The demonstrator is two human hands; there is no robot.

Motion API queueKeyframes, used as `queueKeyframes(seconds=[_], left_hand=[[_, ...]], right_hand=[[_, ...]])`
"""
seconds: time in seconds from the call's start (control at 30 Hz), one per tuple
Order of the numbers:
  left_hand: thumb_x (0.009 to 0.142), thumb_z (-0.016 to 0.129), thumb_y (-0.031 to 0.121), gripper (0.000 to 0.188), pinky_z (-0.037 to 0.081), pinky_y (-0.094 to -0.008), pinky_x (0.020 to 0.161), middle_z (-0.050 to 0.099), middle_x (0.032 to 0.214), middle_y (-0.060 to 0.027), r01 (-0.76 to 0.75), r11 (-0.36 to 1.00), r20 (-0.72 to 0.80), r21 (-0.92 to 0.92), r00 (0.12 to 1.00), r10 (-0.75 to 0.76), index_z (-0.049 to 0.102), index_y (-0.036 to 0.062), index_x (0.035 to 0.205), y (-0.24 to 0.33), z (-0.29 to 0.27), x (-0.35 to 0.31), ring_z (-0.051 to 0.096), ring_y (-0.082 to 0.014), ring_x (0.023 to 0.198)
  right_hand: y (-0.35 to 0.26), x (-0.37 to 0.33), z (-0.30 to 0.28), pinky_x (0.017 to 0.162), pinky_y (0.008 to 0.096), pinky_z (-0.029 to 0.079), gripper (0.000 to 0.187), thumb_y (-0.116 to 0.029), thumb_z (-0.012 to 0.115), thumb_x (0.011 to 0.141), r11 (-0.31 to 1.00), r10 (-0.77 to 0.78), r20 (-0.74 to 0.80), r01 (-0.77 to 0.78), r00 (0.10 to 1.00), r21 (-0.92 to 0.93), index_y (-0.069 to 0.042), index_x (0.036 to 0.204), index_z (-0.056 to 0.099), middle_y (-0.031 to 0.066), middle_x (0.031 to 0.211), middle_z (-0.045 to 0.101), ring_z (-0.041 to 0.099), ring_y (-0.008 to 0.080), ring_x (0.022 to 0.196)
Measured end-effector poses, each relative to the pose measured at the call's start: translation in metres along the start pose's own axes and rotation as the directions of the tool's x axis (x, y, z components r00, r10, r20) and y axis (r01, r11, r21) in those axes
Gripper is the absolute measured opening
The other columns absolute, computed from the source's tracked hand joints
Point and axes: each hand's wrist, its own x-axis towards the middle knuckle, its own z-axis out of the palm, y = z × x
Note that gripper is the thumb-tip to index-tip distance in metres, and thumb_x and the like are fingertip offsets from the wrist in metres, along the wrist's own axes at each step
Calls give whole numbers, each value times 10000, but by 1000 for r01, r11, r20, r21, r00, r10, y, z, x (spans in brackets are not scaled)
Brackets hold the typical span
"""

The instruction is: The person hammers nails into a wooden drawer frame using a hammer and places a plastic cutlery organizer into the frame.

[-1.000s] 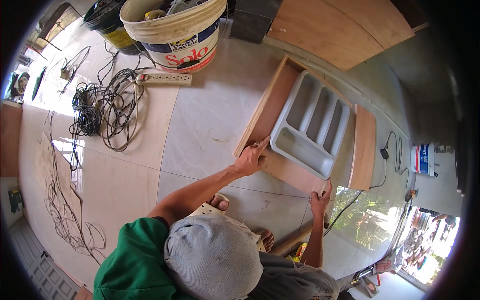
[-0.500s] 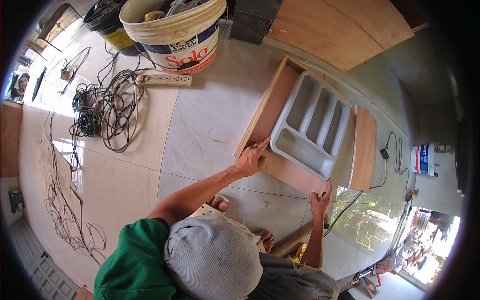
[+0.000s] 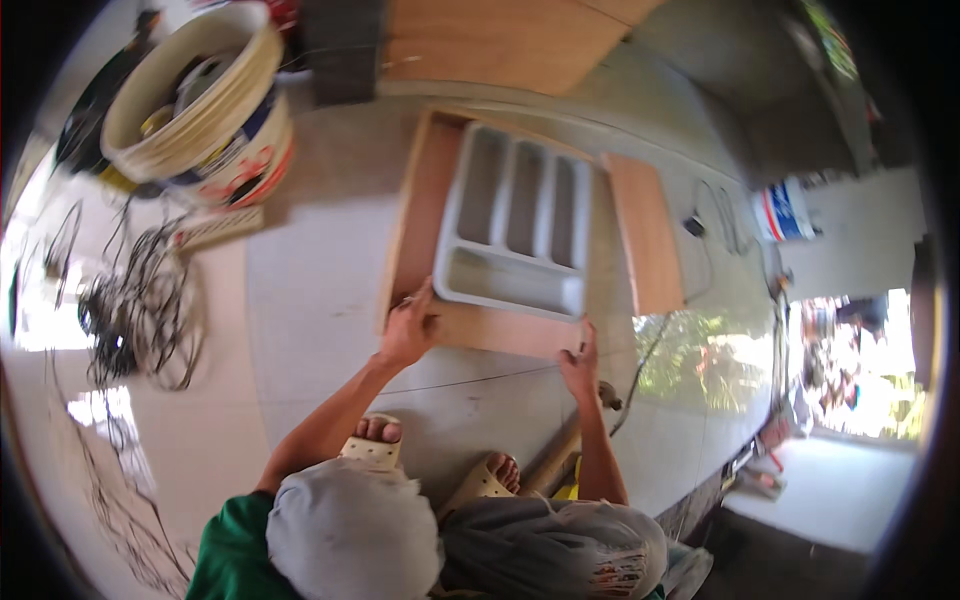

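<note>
A shallow wooden drawer [image 3: 410, 215] lies on the tiled floor in front of me. Inside it sits a light grey cutlery tray [image 3: 452, 240] with several compartments, close to the far side and apart from the drawer's left wall. My left hand [image 3: 408, 330] grips the near left corner of the drawer, its index finger stretched toward the tray's near left corner. At the near right corner, my right hand [image 3: 579, 366] holds the drawer's edge between thumb and fingers, its fingertips close beside the tray. The fingers under the wood are hidden.
To the right of the drawer lies a loose wooden board [image 3: 645, 235]. A large white bucket [image 3: 190, 130], a power strip [image 3: 218, 228] and tangled black cords [image 3: 140, 310] are at left. Wooden sheets [image 3: 490, 45] lie at the far side; a small paint bucket [image 3: 785, 210] stands right.
The whole view has turned, so the surroundings shift left and the drawer looks straighter. Both hands keep about the same places on the drawer, and the tray still sits in it.
</note>
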Motion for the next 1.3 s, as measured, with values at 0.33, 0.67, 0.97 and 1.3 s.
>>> queueKeyframes(seconds=[0.33, 0.67, 0.97, 1.3], left_hand=[[738, 648, 49, 698, 512, -441, 768, 639, 914, -233, 34, 993, 120, 109, 992, -47, 420, -25, 1394, 14, 4, 12, 635, -382, 845], [793, 693, 112, 702, 476, -444, 878, 586, 1191, -277, -66, 990, 125, 121, 991, 51, 399, -39, 1412, -1, 1, 1, 594, -404, 1015], [868, 648, 197, 669, 476, -442, 929, 479, 1371, -279, -51, 979, 177, 199, 984, 15, 366, -62, 1416, -33, 7, 1, 568, -436, 1100], [864, 655, 135, 659, 520, -420, 867, 497, 1336, -282, -19, 980, 174, 196, 985, -16, 357, -62, 1418, -29, -4, -3, 583, -400, 1079]], right_hand=[[-2, -2, -13, 1032, 340, 408, 790, 28, 598, 763, 994, -104, -82, 101, 991, -44, -128, 1475, 294, 141, 1411, 451, 451, 249, 1296], [-1, -6, 4, 962, 453, 434, 781, 5, 589, 716, 996, -81, -187, 88, 979, 29, -165, 1437, 340, 258, 1158, 564, 542, 430, 1118], [-14, -8, -7, 1001, 429, 411, 801, 12, 546, 718, 999, 15, -107, -10, 994, 49, -128, 1468, 301, 203, 1301, 521, 492, 372, 1211], [-29, -5, -11, 977, 451, 421, 782, -31, 591, 734, 997, 67, -10, -67, 998, 49, -119, 1457, 307, 250, 1227, 538, 527, 400, 1133]])
